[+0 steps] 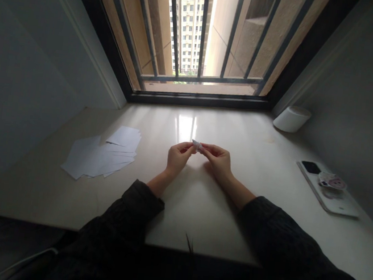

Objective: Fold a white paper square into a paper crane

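Between my two hands, just above the pale sill, is a small folded piece of white paper (196, 145). My left hand (179, 156) pinches its left side between thumb and fingers. On the other side my right hand (218, 159) grips it the same way, fingertips close to those of the left. The paper's upper left end comes to a point; most of the rest is covered by fingers. To the left of my hands lies a fanned pile of white paper sheets (103, 157), some overlapping.
A white phone (325, 192) with a round grip on its back lies at the right. Behind it, a white cylindrical object (291, 119) stands by the right wall. The barred window (198, 98) borders the back of the sill (161, 123).
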`<state>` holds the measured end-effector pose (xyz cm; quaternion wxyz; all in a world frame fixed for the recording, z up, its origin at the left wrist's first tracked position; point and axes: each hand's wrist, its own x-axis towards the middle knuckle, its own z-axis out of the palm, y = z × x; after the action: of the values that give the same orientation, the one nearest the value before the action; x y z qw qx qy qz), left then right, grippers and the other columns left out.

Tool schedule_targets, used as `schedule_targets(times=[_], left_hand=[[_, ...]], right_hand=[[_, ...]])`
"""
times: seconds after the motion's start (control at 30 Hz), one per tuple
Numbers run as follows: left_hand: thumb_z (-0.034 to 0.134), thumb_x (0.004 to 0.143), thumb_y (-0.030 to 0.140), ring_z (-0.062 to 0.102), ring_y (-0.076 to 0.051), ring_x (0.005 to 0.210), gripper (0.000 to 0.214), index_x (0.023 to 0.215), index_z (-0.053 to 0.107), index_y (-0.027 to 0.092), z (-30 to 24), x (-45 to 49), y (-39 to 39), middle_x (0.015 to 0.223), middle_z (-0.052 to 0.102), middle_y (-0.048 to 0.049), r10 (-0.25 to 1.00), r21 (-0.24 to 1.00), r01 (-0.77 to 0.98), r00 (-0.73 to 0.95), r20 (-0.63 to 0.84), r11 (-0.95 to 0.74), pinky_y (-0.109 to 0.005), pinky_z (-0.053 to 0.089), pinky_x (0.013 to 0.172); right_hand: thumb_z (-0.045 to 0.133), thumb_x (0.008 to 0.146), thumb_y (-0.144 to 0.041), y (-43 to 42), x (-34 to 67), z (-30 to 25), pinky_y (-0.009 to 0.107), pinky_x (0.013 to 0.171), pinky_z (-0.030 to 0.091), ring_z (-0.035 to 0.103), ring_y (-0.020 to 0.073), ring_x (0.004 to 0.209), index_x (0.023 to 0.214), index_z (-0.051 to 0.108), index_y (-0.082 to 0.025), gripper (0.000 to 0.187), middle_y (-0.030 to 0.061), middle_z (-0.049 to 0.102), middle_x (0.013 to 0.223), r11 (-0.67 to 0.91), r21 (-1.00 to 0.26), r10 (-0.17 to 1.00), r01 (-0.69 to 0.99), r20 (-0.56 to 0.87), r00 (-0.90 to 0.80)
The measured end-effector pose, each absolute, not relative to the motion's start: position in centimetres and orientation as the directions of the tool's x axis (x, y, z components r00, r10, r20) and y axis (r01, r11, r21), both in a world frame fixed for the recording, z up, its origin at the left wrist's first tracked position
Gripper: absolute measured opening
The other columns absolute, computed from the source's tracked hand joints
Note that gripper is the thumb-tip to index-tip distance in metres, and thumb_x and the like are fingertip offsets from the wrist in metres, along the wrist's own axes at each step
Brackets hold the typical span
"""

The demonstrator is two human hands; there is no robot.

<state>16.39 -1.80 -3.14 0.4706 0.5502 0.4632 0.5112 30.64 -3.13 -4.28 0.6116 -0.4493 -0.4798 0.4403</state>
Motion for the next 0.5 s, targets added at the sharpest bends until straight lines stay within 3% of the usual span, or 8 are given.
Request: schedule_targets(times=[0.33,0.5], left_hand=[[0.069,0.07,0.046,0.068,-0.019,0.07,0.033,0.084,0.072,0.016,-2.89,16.3,-1.86,0.073,0.071,-0.0072,0.996,0.998,-0.005,0.06,0.071,-0.07,-0.027,0.049,0.061],[0.069,0.07,0.048,0.068,-0.018,0.071,0.035,0.084,0.07,0.015,-3.21,16.36,-1.67,0.075,0.071,-0.0066,0.997,0.997,-0.064,0.055,0.048,-0.045,-0.027,0.049,0.062]], right_hand=[[0.073,0.069,-0.044,-2.83,31.32,-4.55,0.039,0.077,0.055,0.069,0.0235,0.084,0.095,0.074,-0.022,0.034,0.0075,0.074,0.092,0.218,-0.976,0.971,0.019,0.219,0.094],[0.072,0.072,-0.041,-2.97,31.43,-4.53,0.036,0.075,0.054,0.064,0.0182,0.081,0.108,0.069,-0.027,0.039,0.0045,0.069,0.093,0.42,-0.882,0.894,0.213,0.442,0.07]])
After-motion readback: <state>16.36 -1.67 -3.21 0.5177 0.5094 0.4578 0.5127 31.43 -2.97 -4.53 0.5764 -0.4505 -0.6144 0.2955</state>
